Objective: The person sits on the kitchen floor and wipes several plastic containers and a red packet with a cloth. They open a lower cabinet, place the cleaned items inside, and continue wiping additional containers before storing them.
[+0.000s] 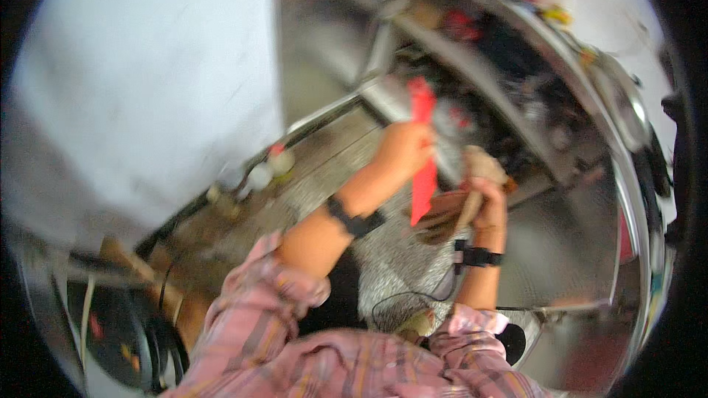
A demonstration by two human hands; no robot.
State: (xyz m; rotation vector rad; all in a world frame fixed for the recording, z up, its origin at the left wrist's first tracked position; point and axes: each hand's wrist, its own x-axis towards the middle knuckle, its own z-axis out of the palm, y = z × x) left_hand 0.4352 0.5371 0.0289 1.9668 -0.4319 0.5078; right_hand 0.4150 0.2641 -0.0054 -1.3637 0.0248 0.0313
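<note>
My left hand point(406, 146) is closed around a bright red strip point(425, 193), perhaps cloth or plastic. The strip sticks out above and below the fist. To its right, my right hand point(489, 196) grips a pale, wooden-looking handle point(469, 213). Near that handle is a brown, streaked piece point(440, 215); blur hides whether the two are joined. A light, rounded shape point(482, 166) sits at the top of the right hand, too smeared to name. Both wrists wear black straps, and the hands are apart.
A metal-framed stand point(470, 61) with cluttered shelves curves along the right. Small round pale things point(271, 168) lie by the left wall point(138, 66). A thin black cable point(406, 294) loops below the right wrist. Wooden pieces point(141, 268) and a dark round object point(130, 331) are lower left.
</note>
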